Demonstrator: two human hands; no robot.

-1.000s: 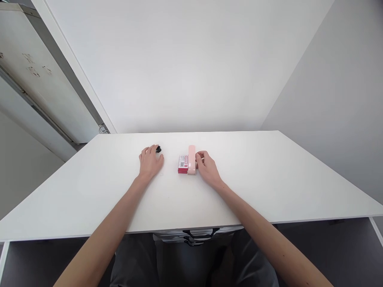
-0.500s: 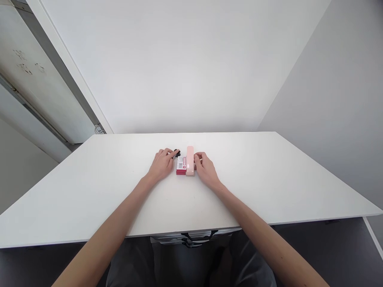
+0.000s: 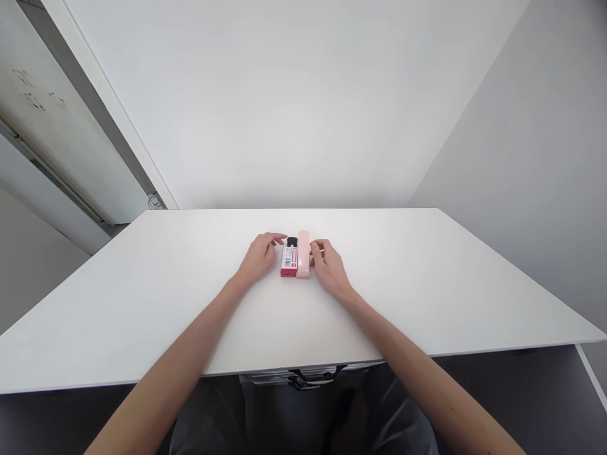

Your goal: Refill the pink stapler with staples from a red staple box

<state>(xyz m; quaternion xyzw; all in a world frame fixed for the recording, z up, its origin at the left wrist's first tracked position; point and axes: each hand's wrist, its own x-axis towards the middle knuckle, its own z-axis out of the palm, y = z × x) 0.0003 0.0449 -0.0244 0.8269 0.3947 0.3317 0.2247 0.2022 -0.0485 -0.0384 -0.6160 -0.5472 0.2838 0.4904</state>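
Observation:
A pink stapler (image 3: 303,254) lies lengthwise away from me on the white table. Against its left side sit stacked red-and-white small boxes (image 3: 289,262), with a black binder clip (image 3: 292,241) just behind them. My left hand (image 3: 260,254) rests left of the boxes, its fingers stretched toward the clip and nothing gripped. Beside the stapler's right side, my right hand (image 3: 328,265) has its thumb and fingers loosely bent and apart; its fingertips are close to or touching the stapler.
The white table (image 3: 142,303) reaches to the wall (image 3: 294,114) behind. Below its front edge, a black handle (image 3: 313,376) shows between my legs. A door frame stands at the left.
The binder clip has moved right, from my left fingers to behind the boxes by the stapler. My left fingers have let go of it. The right hand has barely moved.

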